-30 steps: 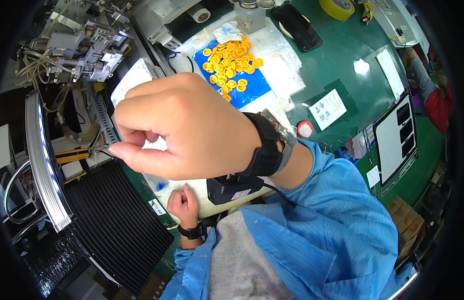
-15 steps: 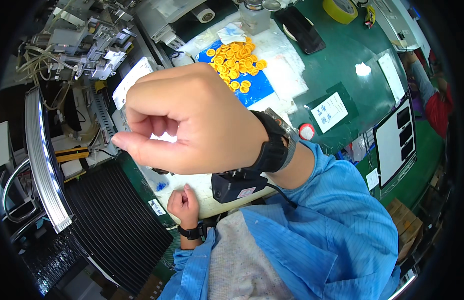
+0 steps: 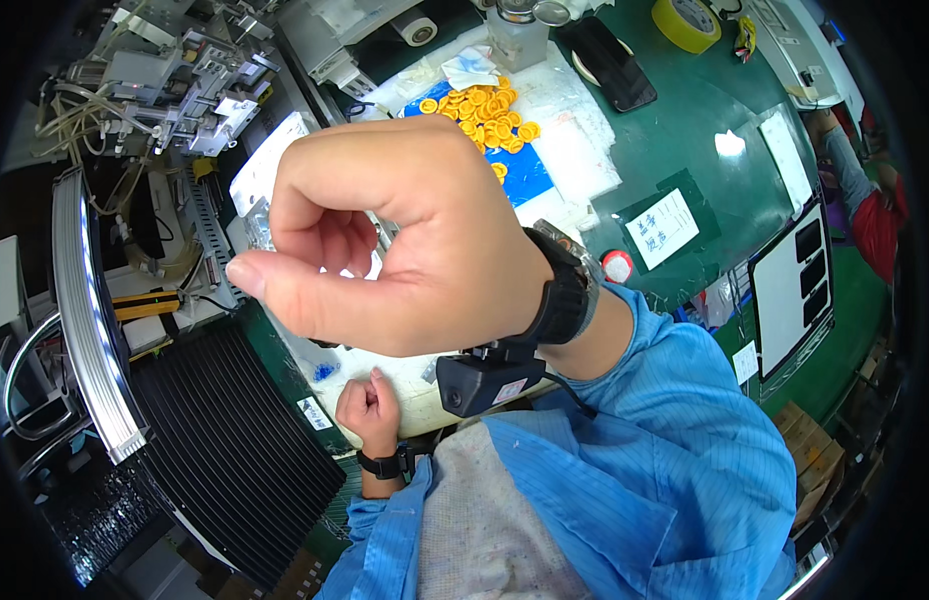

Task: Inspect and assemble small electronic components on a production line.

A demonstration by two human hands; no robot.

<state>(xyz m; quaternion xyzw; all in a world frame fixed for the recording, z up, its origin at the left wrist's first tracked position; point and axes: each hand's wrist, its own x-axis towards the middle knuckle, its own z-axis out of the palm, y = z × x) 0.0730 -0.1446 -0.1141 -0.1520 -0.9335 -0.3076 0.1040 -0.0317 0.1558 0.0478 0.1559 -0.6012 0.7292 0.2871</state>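
Note:
My right hand [image 3: 405,230] is raised close to the view, over the bench. Its fingers curl toward the palm, while the thumb stands apart with a gap and nothing seen in it. A strap with a small black camera [image 3: 485,388] is on that wrist. Low in the view, my left hand [image 3: 370,408] rests at the bench edge in a loose fist; its inside is hidden. Beyond the right hand, a pile of small rolled yellow rings resembling finger cots [image 3: 485,110] lies on a blue sheet [image 3: 533,178], partly covered by the hand. Some clear plastic [image 3: 259,228] shows beside the right fingers.
Machinery with tubes [image 3: 185,90] fills the left, above a black ribbed cover [image 3: 235,430]. The green bench top [image 3: 725,200] carries a black phone [image 3: 610,62], a yellow tape roll [image 3: 687,24], a red-rimmed round item [image 3: 617,266] and a paper label [image 3: 663,226]. Another person's red sleeve [image 3: 875,230] shows far right.
My right hand has shifted slightly right, covering more of the yellow rings' near side and baring the clear plastic beside its fingers. The thumb gap looks a little wider. My left hand stays put.

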